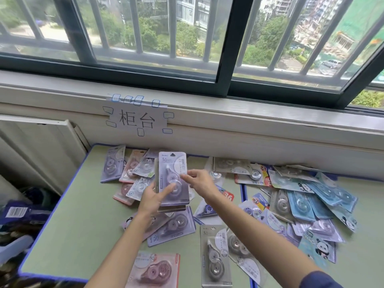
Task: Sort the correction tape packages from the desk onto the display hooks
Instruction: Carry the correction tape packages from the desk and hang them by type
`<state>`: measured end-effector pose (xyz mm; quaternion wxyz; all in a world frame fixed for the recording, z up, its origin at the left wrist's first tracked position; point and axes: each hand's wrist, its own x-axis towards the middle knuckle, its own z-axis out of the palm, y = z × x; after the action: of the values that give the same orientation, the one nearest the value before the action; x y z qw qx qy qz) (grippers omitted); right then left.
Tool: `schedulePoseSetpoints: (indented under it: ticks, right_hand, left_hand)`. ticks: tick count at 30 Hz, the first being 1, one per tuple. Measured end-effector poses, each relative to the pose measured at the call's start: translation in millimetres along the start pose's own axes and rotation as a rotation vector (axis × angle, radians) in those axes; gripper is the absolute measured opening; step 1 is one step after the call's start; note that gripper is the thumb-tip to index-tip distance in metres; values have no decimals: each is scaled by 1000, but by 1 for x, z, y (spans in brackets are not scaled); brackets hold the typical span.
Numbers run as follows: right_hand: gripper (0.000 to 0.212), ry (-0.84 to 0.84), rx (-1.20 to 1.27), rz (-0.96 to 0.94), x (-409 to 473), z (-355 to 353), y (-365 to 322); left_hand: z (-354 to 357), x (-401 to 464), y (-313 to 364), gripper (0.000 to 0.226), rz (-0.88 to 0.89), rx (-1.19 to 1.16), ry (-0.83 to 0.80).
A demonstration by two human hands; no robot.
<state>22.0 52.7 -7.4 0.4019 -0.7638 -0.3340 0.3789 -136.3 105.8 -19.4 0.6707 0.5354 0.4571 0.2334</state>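
Above desk point(68, 215), upright package point(173, 175), hole topmost.

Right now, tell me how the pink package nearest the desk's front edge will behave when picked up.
The pink package lies flat, a card backing with a clear blister, so it probably lifts light and fairly stiff. The glossy plastic may be slippery; pinching the card edge seems safer. Flat-backed, it is unlikely to roll on the desk.

A green desk point(83, 204) with blue edging carries scattered correction tape packages point(301, 202), purple, pink and blue.
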Motion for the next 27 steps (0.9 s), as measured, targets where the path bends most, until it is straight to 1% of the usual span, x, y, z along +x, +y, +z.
schedulePoseSetpoints:
  ticks: [2,5,7,11,13,15,17,18,19,21,22,23,25,27]
  right_hand:
    - [33,2,-50,-14,5,9,-7]
    - [36,23,-204,15,13,19,-5]
    - [43,-24,-309,61,17,28,4]
    - [64,-140,-439,160,13,57,19]
    - [69,-110,-556,162,13,71,28]
    - [73,-57,-639,167,16,80,35]
    - [70,-30,-627,185,15,79,33]
    - [63,-25,-610,195,12,74,28]
    - [55,-32,-589,218,9,67,25]
    - [37,-48,-537,291,6,53,27]
    - [33,-41,-492,333,6,45,31]
    - [34,-15,-415,365,3,36,35]
    - [44,60,-272,424,-1,19,41]
    - [43,116,-88,431,-9,3,45]
  left_hand:
    - [-16,-3,0,54,12,-18,51]
    - [-46,-6,0,45,15,-66,162]
    - [-67,-11,-1,39,14,-107,225]
    - [-102,-18,-10,28,10,-128,332]
    - [-113,-23,-16,25,-3,-116,358]
    - [-122,-28,-20,29,-17,-123,360]
    - [-126,-33,-22,50,-30,-121,342]
    - [-127,-35,-23,62,-41,-121,333]
    - [-128,-35,-24,70,-48,-124,325]
    - [-127,-35,-25,73,-53,-130,307]
    - [-125,-35,-25,70,-52,-128,295]
    - [-122,-36,-23,67,-56,-121,282]
    - [-116,-34,-22,67,-53,-116,248]
    - [-108,-32,-21,64,-47,-121,211]
